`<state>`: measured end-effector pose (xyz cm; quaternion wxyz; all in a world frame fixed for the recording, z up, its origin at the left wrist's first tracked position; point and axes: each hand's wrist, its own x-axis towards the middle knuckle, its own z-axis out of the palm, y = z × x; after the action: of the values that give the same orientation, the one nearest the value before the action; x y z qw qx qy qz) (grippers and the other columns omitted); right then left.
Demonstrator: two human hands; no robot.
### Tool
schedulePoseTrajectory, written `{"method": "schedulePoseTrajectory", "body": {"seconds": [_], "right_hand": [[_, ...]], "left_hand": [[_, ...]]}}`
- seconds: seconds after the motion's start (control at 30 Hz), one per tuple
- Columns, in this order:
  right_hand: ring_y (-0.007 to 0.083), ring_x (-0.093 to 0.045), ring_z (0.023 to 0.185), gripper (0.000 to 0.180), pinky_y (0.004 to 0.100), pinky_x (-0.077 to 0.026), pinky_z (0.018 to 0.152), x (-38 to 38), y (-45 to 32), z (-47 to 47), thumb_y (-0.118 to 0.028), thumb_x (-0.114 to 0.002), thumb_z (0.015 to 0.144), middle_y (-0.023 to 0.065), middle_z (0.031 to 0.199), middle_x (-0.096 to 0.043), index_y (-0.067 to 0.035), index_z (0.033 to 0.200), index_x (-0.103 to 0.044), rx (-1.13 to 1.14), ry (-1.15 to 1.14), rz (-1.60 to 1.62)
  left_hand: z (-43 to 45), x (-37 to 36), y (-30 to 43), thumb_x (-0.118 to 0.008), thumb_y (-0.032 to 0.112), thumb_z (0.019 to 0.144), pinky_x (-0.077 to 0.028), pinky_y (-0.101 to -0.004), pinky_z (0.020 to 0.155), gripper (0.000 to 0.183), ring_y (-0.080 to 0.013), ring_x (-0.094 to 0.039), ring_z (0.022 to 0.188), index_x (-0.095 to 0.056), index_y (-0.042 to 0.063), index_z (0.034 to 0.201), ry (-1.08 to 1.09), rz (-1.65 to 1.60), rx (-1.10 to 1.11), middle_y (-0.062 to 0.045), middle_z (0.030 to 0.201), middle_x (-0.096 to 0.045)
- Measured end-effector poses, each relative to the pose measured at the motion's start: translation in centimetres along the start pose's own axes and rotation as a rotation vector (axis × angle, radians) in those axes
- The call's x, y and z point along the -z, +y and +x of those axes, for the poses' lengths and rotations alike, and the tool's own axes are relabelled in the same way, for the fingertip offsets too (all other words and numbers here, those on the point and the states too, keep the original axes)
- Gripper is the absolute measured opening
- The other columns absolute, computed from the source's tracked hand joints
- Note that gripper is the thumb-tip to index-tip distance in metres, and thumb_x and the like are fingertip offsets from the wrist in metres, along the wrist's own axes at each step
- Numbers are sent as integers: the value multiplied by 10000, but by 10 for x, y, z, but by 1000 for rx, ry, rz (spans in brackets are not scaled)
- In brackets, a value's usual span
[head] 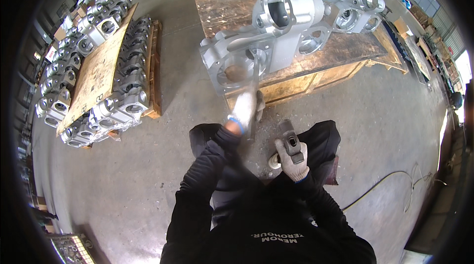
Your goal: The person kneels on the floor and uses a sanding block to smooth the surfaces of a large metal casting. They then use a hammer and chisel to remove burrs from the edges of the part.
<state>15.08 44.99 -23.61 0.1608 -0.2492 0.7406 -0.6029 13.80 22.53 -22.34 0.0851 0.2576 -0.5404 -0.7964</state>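
My left hand [244, 108], in a white knit glove and motion-blurred, grips a long flat metal bar [256, 69], possibly a file. The bar's upper end reaches the flange bore of a large machined aluminium casting [277, 47]; its lower end hangs below my hand. That casting rests at the near edge of a wooden crate top [233, 5]. My gloved right hand [294, 158] is closed around a dark grey hand tool [291, 140] above my lap, apart from the casting. A pale round piece [274, 161] shows beside that hand; I cannot tell whether it belongs to the tool.
More aluminium castings [357, 10] stand farther back on the crate. To the left, a pallet [154, 75] carries rows of similar castings [107, 27] around a plywood sheet [98, 64]. A thin hose or cable [377, 182] runs over the concrete floor [374, 145] at right.
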Motion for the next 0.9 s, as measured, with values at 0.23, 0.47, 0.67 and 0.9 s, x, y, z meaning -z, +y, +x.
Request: {"method": "schedulePoseTrajectory", "body": {"seconds": [0.23, 0.47, 0.67, 0.9], "right_hand": [[14, -532, 756, 84, 250, -494, 647, 9, -8, -5, -51, -710, 929, 27, 709, -606, 15, 977, -733, 44, -49, -16], [34, -524, 551, 298, 290, -402, 494, 0, -11, -1, -108, -728, 951, -24, 576, -548, -5, 699, -607, 146, 63, 14], [40, -533, 543, 275, 276, -415, 500, -9, -4, 1, -100, -725, 952, -19, 588, -580, -4, 718, -616, 80, 66, -5], [132, -651, 661, 193, 280, -512, 614, 2, -31, -15, -16, -778, 761, 64, 740, -680, -36, 949, -741, 332, -148, -237]], "left_hand": [[7, -6, 1, -401, 583, 1060, -382, -335, 415, 540, -176, -459, 429, -537, 109, 841, 163, 22, -25, -27, 587, -491], [7, -7, 6, -343, 649, 1058, -374, -344, 390, 626, -194, -443, 393, -496, 96, 809, 85, 114, -39, -46, 546, -457], [11, 3, 0, -447, 480, 1082, -399, -294, 469, 412, -122, -499, 524, -590, 136, 907, 41, 121, -79, 12, 706, -547], [9, -6, 14, -455, 468, 1088, -445, -303, 461, 411, -135, -551, 558, -609, 94, 1015, -46, -49, -27, -8, 758, -598]]}}
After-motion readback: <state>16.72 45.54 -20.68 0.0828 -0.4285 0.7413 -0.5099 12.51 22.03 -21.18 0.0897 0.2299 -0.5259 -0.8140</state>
